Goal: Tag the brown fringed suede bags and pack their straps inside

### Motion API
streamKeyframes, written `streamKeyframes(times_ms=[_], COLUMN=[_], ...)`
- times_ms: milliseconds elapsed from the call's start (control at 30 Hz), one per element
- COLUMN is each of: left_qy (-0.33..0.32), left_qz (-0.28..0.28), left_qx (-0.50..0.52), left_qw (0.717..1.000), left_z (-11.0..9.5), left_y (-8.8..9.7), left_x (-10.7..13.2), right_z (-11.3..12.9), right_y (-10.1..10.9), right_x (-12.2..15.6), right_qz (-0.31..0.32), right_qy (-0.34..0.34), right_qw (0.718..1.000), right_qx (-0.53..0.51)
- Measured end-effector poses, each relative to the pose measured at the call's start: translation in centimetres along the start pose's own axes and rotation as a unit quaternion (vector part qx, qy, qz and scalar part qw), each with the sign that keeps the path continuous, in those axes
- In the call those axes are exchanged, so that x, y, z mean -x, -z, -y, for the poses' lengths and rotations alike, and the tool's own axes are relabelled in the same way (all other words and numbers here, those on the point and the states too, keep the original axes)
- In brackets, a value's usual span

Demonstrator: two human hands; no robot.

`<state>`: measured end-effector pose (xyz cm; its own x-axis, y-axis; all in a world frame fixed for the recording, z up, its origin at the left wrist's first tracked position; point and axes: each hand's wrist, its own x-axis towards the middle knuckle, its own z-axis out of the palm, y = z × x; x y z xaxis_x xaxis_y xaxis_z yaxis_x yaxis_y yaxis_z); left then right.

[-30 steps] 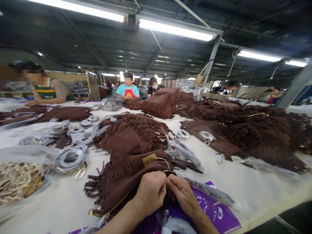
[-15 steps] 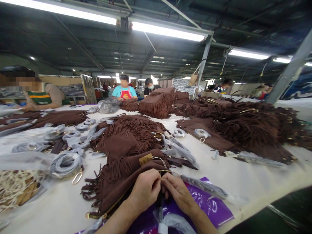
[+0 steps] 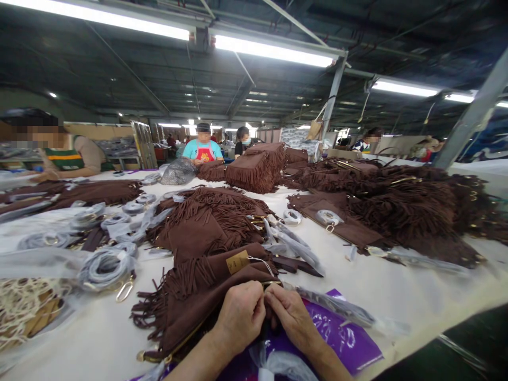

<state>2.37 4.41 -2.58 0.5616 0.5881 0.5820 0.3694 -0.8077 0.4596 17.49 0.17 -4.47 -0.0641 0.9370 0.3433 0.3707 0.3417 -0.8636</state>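
Observation:
Beside the zippered edge of a brown fringed bag [image 3: 206,291], my left hand [image 3: 241,309] and my right hand [image 3: 289,315] meet, fingers pinched together. A dark strap, partly in clear plastic wrap [image 3: 259,353], hangs down from between them. Both hands appear closed on its upper end, though the fingers hide the exact spot. The bag lies flat, fringe to the left, with a gold zipper [image 3: 180,346] along its near edge. A tan paper tag [image 3: 237,262] on a white string rests on it. Purple plastic [image 3: 341,333] lies beneath my hands.
More fringed bags [image 3: 202,227] lie just beyond, with a big heap [image 3: 408,206] at right. Plastic-wrapped coiled straps [image 3: 107,267] and a bag of stringed tags [image 3: 29,307] are at left. Co-workers [image 3: 203,148] sit across the white table [image 3: 317,270].
Both hands have shifted slightly down and stay pinched together. The strap hanging between them shows less. The bag has hardly moved.

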Motion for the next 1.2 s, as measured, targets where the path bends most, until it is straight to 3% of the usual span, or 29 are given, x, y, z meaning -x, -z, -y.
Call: streamKeyframes(times_ms=[400,600,900,1200], left_qy=[0.058,0.063,0.159,0.163], left_qz=[0.036,0.063,0.103,0.109], left_qx=[0.091,0.07,0.14,0.151], left_qw=[0.994,0.994,0.972,0.969], left_z=[0.2,0.0,-0.3,-0.2], left_y=[0.4,0.5,1.2,0.8], left_x=[0.1,0.2,-0.5,-0.5], right_z=[0.2,0.2,-0.2,-0.3], right_y=[0.2,0.2,0.1,0.1], right_x=[0.1,0.1,0.4,0.5], right_qz=[-0.003,-0.005,0.005,0.02], right_qy=[0.002,0.009,0.041,0.065], right_qw=[1.0,0.999,0.995,0.988], right_qx=[0.01,0.035,0.096,0.139])
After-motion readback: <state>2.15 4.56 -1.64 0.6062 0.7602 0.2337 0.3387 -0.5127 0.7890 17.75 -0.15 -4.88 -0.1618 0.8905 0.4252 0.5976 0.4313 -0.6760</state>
